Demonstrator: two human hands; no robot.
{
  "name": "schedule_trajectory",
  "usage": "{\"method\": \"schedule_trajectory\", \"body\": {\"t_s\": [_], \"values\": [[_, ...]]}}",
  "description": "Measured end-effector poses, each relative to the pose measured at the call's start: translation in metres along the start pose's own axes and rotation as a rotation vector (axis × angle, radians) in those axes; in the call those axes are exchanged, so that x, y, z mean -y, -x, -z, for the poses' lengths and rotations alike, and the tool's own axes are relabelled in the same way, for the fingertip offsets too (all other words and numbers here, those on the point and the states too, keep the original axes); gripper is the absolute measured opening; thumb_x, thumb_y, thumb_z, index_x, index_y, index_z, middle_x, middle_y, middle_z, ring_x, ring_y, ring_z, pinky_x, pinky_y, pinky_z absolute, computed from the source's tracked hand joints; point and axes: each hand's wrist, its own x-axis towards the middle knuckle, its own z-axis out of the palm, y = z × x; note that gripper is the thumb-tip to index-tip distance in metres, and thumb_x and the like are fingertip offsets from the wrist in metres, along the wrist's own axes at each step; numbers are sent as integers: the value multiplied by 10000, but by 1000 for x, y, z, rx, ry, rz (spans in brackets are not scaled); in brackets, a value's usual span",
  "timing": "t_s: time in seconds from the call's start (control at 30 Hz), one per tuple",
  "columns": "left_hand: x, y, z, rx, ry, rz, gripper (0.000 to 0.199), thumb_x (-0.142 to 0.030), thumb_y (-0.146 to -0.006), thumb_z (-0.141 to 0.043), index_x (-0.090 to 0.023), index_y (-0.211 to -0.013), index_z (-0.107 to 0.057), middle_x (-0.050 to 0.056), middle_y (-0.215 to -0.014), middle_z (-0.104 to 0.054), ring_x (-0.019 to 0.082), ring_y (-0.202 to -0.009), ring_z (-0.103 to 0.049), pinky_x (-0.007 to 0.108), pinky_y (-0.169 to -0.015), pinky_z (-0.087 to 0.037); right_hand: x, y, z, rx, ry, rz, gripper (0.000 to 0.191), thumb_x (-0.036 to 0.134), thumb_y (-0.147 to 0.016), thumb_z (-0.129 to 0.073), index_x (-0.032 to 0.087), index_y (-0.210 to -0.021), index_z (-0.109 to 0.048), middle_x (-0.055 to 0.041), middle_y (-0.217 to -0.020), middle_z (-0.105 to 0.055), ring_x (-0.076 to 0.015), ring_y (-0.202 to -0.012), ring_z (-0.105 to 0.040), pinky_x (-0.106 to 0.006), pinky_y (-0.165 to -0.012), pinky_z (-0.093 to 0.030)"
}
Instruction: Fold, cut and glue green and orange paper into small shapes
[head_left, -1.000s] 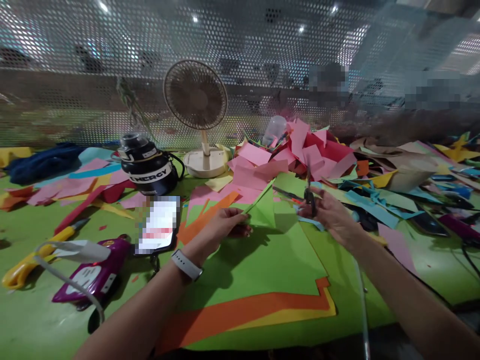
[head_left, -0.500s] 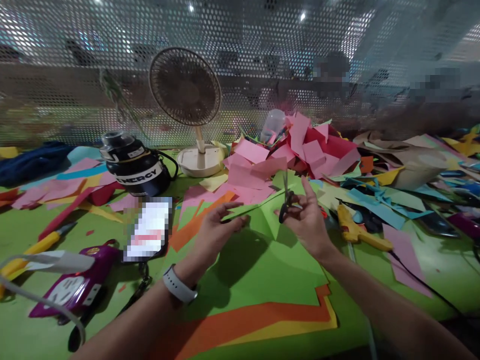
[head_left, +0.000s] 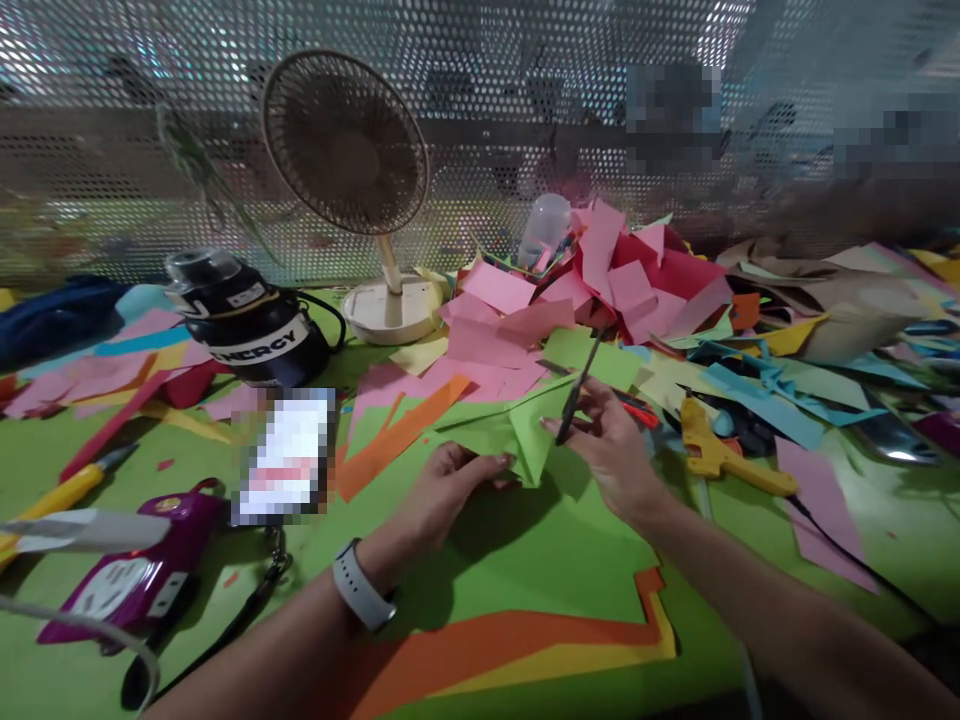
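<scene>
A folded piece of green paper [head_left: 531,432] is pinched at its lower left edge by my left hand [head_left: 457,490], thumb on top. Dark-handled scissors [head_left: 574,392] are in my right hand [head_left: 611,445], blades pointing up and away, just right of the folded paper. Whether the blades touch the paper I cannot tell. Beneath both hands lies a large green sheet [head_left: 540,560], over an orange sheet [head_left: 480,655] and a yellow one. An orange strip [head_left: 405,435] rests beyond my left hand.
A fan [head_left: 349,150] and a black bottle [head_left: 259,330] stand at the back left. Pink paper scraps [head_left: 502,330] pile up behind the hands. To the right lies a yellow glue gun [head_left: 720,460]; a phone [head_left: 285,460] and a purple device [head_left: 142,560] lie left.
My left hand has moved down and slightly right along the green paper. The scissors have tilted rightward in my right hand, and its raised finger has come down. The camera view has shifted slightly.
</scene>
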Motion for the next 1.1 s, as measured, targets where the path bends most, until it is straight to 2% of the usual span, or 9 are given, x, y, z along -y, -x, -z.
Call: {"method": "schedule_trajectory", "body": {"t_s": [0.1, 0.2, 0.27, 0.37, 0.47, 0.57, 0.73, 0.97, 1.1], "values": [[-1, -2, 0, -116, 122, -32, 252, -345, -667, -766, -209, -572, -576, 1, -570, -679, 172, -605, -671, 250, -583, -505, 7, -1, 3, 74, -2, -46, 602, 345, -563, -858, 208, -1076, -575, 12, -845, -603, -142, -715, -593, -276, -615, -561], [-6, -4, 1, -242, 202, -36, 218, -314, -696, -744, -205, -649, -561, 4, -680, -705, 183, -691, -703, 284, -682, -549, 14, 0, 10, 126, 15, -44, 560, 389, -589, -852, 199, -1025, -556, 27, -773, -605, -98, -561, -542, -205, -430, -494], [-10, -5, 3, -273, 273, -93, 205, -302, -717, -729, -196, -669, -561, 17, -764, -711, 196, -776, -714, 319, -762, -567, 16, 2, 16, 237, 82, -87, 486, 420, -658, -814, 199, -999, -547, 39, -720, -600, -70, -462, -486, -175, -348, -423], [-15, -7, 7, -266, 364, -216, 215, -294, -716, -734, -173, -653, -568, 35, -775, -689, 219, -867, -704, 372, -845, -568, 16, 8, 20, 457, 239, -214, 370, 444, -762, -734, 205, -971, -545, 52, -653, -593, -54, -398, -432, -162, -317, -380], [-19, -9, 10, -293, 393, -226, 206, -281, -693, -746, -157, -686, -582, 44, -782, -680, 238, -892, -703, 393, -841, -573, 15, 15, 16, 579, 362, -331, 362, 474, -763, -726, 217, -937, -540, 75, -608, -538, -63, -423, -425, -157, -326, -373], [-21, -9, 10, -301, 414, -179, 236, -267, -675, -766, -159, -712, -559, 40, -776, -678, 250, -881, -714, 400, -824, -577, 14, 18, 12, 624, 408, -380, 384, 503, -755, -724, 224, -941, -537, 74, -632, -521, -71, -465, -446, -152, -333, -354], [-20, -7, 6, -261, 477, -152, 269, -259, -691, -764, -173, -716, -509, 47, -726, -697, 247, -791, -730, 416, -799, -576, 13, 17, 13, 681, 418, -435, 384, 513, -807, -676, 222, -1001, -516, 80, -633, -570, -33, -374, -348, -156, -343, -305], [-17, -6, 7, -227, 428, -159, 196, -278, -740, -734, -150, -727, -587, 83, -802, -732, 235, -791, -725, 424, -805, -575, 13, 16, 12, 697, 398, -443, 416, 565, -820, -642, 201, -977, -515, 63, -595, -579, -32, -366, -310, -166, -352, -252], [-17, -5, 6, -227, 430, -162, 189, -276, -735, -740, -144, -707, -607, 71, -779, -718, 231, -801, -717, 414, -803, -575, 9, 16, 13, 696, 393, -440, 384, 530, -822, -657, 203, -964, -516, 64, -592, -578, -30, -369, -292, -170, -357, -243]]}}
